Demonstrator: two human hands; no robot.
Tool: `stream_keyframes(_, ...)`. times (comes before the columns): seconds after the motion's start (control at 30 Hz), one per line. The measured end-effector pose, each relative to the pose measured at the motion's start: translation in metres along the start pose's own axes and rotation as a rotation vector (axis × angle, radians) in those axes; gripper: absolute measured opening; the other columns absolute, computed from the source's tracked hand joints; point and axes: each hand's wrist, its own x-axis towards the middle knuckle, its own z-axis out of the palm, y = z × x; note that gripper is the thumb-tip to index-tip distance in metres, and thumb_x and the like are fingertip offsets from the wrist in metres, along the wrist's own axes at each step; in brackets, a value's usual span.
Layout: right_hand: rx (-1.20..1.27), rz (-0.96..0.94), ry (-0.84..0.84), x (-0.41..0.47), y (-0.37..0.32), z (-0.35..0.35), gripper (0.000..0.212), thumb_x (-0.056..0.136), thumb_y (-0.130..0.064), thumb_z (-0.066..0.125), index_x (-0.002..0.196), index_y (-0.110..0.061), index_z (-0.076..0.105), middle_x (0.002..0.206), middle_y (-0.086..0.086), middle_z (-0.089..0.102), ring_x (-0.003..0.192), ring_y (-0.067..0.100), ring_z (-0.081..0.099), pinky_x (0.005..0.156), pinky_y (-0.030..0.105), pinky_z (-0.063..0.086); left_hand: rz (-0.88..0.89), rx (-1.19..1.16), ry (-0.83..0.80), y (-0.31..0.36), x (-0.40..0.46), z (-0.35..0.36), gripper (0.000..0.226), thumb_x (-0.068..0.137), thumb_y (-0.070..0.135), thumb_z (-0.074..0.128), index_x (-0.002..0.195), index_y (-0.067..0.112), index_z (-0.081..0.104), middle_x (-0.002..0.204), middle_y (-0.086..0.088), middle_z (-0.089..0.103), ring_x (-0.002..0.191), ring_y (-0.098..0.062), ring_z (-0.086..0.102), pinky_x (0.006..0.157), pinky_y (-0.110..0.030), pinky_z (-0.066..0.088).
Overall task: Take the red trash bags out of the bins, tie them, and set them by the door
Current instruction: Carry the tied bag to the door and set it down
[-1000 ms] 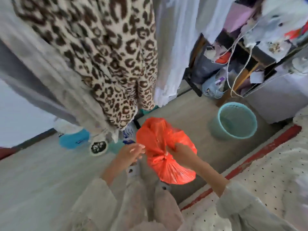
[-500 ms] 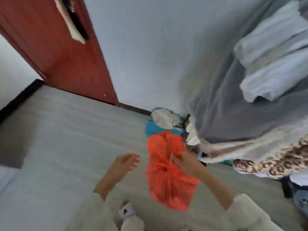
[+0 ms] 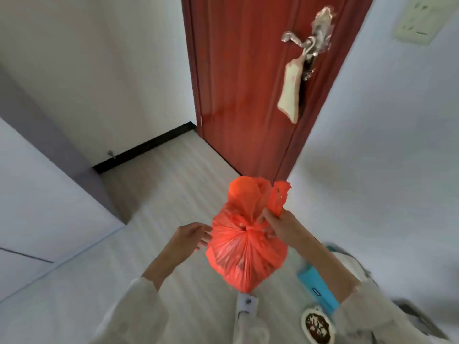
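View has swung round: red door (image 3: 250,78) now dead ahead, where half a second back I saw only its corner and hanging clothes. Red trash bag (image 3: 246,247) hangs in the air over the floor (image 3: 173,175), neck gathered and knotted. My right hand (image 3: 280,225) pinches the neck beside the knot; left hand (image 3: 188,238) has let go, fingers relaxed beside the bag. Tying looks done; setting down by the door remains.

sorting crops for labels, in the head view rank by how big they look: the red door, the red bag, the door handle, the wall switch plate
1. red door
2. red bag, held near the camera by the right hand, so it looks bigger than it is
3. wall switch plate and door handle: too alike to rank
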Motion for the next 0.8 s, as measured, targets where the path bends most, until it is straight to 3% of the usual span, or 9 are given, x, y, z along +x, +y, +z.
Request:
stream_keyframes(0.03,0.004,-0.025,-0.033,0.025,-0.016,0.004,0.035,0.095,-0.026,0.044,0.064,-0.02,0.059,0.082,0.011,0.061,0.064,0.016,0.056,0.058,0.02,0.052,-0.015,-0.02,0.022,0.004,0.016,-0.013,0.025,0.096,0.005,0.035,0.097,0.007,0.06,0.078,-0.003,0.062,0.066,-0.014,0.057,0.062,-0.023,0.041)
stream_keyframes(0.1,-0.013,-0.057,-0.106,0.074,-0.046,0.012,0.036,0.096,-0.026,0.042,0.065,-0.02,0.058,0.083,0.008,0.061,0.062,0.01,0.056,0.054,0.013,0.048,-0.036,-0.048,0.073,0.014,0.051,-0.038,0.025,0.096,0.005,0.035,0.096,0.007,0.06,0.079,-0.004,0.062,0.067,-0.016,0.057,0.062,-0.024,0.041)
stream_keyframes(0.27,-0.073,-0.092,-0.241,0.205,-0.107,0.027,0.037,0.097,-0.028,0.04,0.065,-0.021,0.058,0.08,0.006,0.063,0.065,0.01,0.058,0.058,0.015,0.048,-0.057,-0.14,0.253,0.048,0.15,-0.096,0.027,0.096,0.004,0.034,0.101,0.003,0.06,0.075,-0.001,0.061,0.062,-0.012,0.056,0.058,-0.021,0.04)
stream_keyframes(0.37,-0.073,-0.085,-0.306,0.277,-0.142,0.031,0.038,0.097,-0.027,0.039,0.064,-0.021,0.057,0.075,0.003,0.061,0.063,0.009,0.056,0.055,0.015,0.047,-0.068,-0.193,0.299,0.075,0.198,-0.123,0.028,0.096,0.004,0.033,0.103,0.001,0.06,0.077,-0.002,0.06,0.065,-0.014,0.056,0.06,-0.022,0.04)
stream_keyframes(0.5,-0.099,-0.058,-0.401,0.362,-0.192,0.044,0.038,0.098,-0.028,0.038,0.066,-0.02,0.057,0.078,0.004,0.059,0.068,0.012,0.057,0.062,0.023,0.049,-0.11,-0.264,0.375,0.101,0.251,-0.163,0.028,0.096,0.006,0.034,0.103,0.001,0.061,0.081,-0.005,0.061,0.068,-0.016,0.056,0.062,-0.022,0.042)
stream_keyframes(0.6,-0.109,-0.063,-0.421,0.427,-0.227,0.057,0.038,0.097,-0.03,0.039,0.067,-0.02,0.059,0.082,0.005,0.061,0.072,0.014,0.059,0.062,0.022,0.05,-0.139,-0.276,0.452,0.112,0.301,-0.198,0.028,0.095,0.006,0.035,0.103,0.003,0.062,0.087,-0.009,0.062,0.071,-0.017,0.057,0.064,-0.023,0.043)
stream_keyframes(0.8,-0.116,-0.016,-0.42,0.57,-0.285,0.092,0.039,0.098,-0.028,0.038,0.065,-0.019,0.058,0.078,0.006,0.063,0.07,0.014,0.059,0.056,0.02,0.048,-0.132,-0.307,0.46,0.127,0.437,-0.276,0.026,0.095,0.008,0.037,0.099,0.008,0.063,0.085,-0.006,0.064,0.071,-0.016,0.059,0.065,-0.023,0.045)
